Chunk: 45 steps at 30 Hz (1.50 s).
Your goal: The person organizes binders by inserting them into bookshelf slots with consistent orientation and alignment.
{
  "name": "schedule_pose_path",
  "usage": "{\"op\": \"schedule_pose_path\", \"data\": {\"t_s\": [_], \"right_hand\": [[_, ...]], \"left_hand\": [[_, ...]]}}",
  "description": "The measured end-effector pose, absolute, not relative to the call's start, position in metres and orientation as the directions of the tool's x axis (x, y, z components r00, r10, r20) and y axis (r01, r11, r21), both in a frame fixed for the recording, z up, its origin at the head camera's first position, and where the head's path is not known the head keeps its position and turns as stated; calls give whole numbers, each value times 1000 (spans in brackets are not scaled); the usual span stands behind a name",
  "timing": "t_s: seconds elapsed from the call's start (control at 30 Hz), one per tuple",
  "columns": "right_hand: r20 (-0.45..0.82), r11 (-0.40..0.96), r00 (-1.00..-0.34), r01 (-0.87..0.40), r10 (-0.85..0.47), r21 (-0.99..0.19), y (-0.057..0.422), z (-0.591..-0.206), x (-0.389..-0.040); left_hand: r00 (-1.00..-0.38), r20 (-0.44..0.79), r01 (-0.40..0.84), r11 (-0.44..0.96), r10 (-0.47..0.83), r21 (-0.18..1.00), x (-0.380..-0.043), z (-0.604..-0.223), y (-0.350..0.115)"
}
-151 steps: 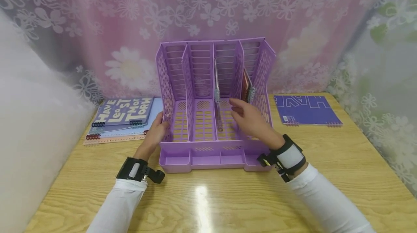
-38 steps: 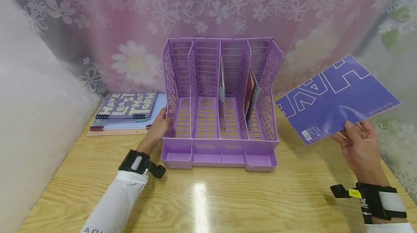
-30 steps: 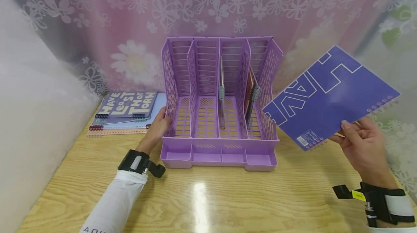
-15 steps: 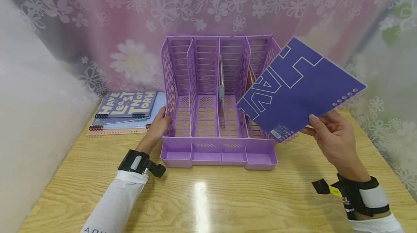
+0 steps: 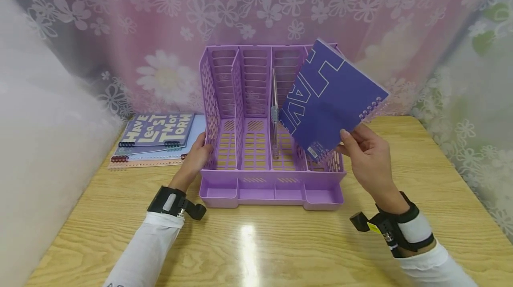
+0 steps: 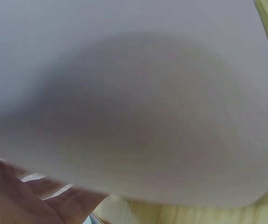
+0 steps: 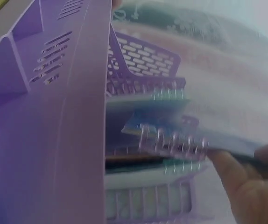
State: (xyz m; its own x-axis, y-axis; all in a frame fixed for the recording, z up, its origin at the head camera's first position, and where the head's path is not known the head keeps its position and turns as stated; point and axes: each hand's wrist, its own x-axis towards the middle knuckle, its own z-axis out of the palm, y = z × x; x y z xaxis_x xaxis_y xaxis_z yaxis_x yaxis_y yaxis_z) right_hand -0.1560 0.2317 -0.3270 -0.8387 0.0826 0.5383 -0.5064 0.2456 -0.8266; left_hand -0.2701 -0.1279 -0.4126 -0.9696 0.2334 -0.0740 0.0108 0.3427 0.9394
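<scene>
My right hand (image 5: 366,157) pinches a blue spiral notebook (image 5: 336,95) by its ringed edge, thumb on the near face. The notebook is tilted over the right-hand slots of a purple file organizer (image 5: 272,178), hiding part of them. In the right wrist view, its clear rings (image 7: 171,142) and my fingers (image 7: 246,186) show beside the organizer's front wall (image 7: 78,130). My left hand (image 5: 194,160) grips the organizer's left side wall. A pale blurred surface fills most of the left wrist view, with part of the left hand (image 6: 12,200) below it.
Another spiral notebook (image 5: 274,113) stands upright in the organizer. Left of it on the wooden table (image 5: 248,251) lies a stack of notebooks (image 5: 156,131), its top one printed with large letters. A floral curtain (image 5: 256,6) hangs close behind.
My right hand has lifted the blue notebook from the table's right side and carried it left over the organizer. The left hand stays at the organizer's left wall.
</scene>
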Motion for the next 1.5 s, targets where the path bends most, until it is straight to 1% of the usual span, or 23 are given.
{"op": "schedule_pose_path", "data": {"t_s": [0.07,0.17,0.37,0.5,0.6,0.67,0.83,0.9,1.0,1.1,1.17,1.3,1.5], "right_hand": [[570,336,-816,-512,98,-791,223,-326,-160],[588,423,-801,-496,115,-759,209,-325,-166],[540,445,-838,-452,86,-773,180,-316,-178],[512,468,-859,-447,14,-762,163,-305,-182],[465,453,-884,-433,-45,-779,155,-304,-188],[424,435,-902,-414,-80,-800,154,-312,-198],[322,458,-938,-343,-127,-820,156,-336,-226],[257,483,-957,-291,-136,-826,156,-339,-232],[141,483,-974,-212,-180,-849,158,-343,-237],[32,503,-973,-145,-227,-852,162,-346,-241],[-18,513,-969,-114,-246,-851,163,-347,-243],[-69,549,-959,-97,-274,-830,162,-347,-243],[-52,622,-954,-151,-295,-768,161,-347,-238]], "left_hand": [[-970,-67,17,339,233,941,-270,-413,-127],[-971,-61,20,333,230,943,-270,-412,-127],[-974,-59,17,328,219,945,-269,-410,-127],[-973,-74,2,327,218,945,-266,-405,-125],[-972,-77,-3,318,222,948,-265,-401,-124],[-973,-75,-2,320,219,948,-265,-401,-124],[-974,-57,18,326,219,945,-269,-412,-124],[-973,-58,18,324,224,946,-269,-413,-123],[-972,-58,21,328,228,944,-268,-412,-122],[-973,-57,21,332,223,943,-268,-412,-123],[-974,-56,20,331,219,943,-269,-411,-124],[-977,-57,13,325,205,946,-269,-411,-126],[-974,-65,7,319,215,948,-270,-412,-128]]}}
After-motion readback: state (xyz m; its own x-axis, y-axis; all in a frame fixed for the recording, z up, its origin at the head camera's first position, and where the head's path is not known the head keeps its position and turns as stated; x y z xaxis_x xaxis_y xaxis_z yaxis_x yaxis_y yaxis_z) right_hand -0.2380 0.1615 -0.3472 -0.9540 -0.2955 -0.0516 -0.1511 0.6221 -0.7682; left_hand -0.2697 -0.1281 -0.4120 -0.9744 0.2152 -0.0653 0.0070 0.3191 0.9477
